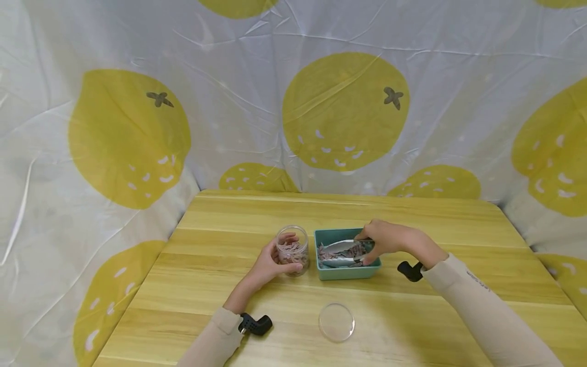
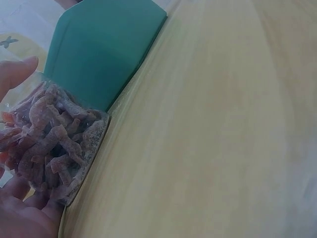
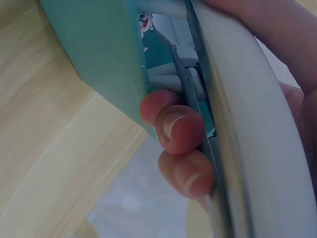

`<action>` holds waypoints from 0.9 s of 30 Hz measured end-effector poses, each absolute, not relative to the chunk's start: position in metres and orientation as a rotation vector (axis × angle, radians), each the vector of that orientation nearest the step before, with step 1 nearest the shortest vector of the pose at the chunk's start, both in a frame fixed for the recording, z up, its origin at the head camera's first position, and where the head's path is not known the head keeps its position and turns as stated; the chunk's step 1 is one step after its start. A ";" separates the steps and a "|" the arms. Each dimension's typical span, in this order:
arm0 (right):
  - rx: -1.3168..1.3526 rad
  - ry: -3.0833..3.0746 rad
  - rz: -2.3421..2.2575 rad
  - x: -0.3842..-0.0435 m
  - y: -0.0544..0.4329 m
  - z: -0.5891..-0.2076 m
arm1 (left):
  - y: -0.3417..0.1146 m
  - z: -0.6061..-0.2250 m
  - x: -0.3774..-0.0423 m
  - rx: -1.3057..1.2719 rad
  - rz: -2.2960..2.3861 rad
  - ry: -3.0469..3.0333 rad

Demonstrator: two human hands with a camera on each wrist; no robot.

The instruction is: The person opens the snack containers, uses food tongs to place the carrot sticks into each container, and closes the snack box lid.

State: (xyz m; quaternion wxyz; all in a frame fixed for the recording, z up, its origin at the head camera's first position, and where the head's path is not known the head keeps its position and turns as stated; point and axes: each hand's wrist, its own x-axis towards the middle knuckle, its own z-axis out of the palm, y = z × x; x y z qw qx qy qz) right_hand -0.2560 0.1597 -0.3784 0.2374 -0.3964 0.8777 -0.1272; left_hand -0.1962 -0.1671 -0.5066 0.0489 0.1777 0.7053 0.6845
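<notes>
My left hand (image 1: 267, 265) grips a clear round jar (image 1: 299, 257) that stands without a lid on the table. Dusty pinkish-brown dried strips (image 2: 52, 131) fill much of it, seen closely in the left wrist view. To its right sits a teal rectangular box (image 1: 348, 273) holding more such strips. Over this box, my right hand (image 1: 390, 237) holds silver metal tongs (image 1: 338, 245), thumb on one arm and fingers on the other. The tongs' two arms lie spread inside the box, among the strips. In the right wrist view, curled fingertips (image 3: 181, 130) press the tongs' edge beside the box wall.
A clear round lid (image 1: 337, 322) lies flat on the wooden table (image 1: 220, 244), nearer to me than the box. Lemon-patterned cloth (image 1: 238, 102) hangs behind the table and along its sides. A black wrist camera (image 1: 256, 324) is on each forearm.
</notes>
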 end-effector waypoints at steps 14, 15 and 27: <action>-1.157 2.379 -0.378 -0.256 0.164 -0.379 | -0.167 -0.509 -0.197 0.546 2.084 2.159; -1.155 2.378 -0.380 -0.256 0.164 -0.379 | -0.167 -0.508 -0.197 0.544 2.082 2.161; -1.231 2.389 -0.434 -0.259 0.174 -0.366 | -0.168 -0.507 -0.196 0.554 2.095 2.149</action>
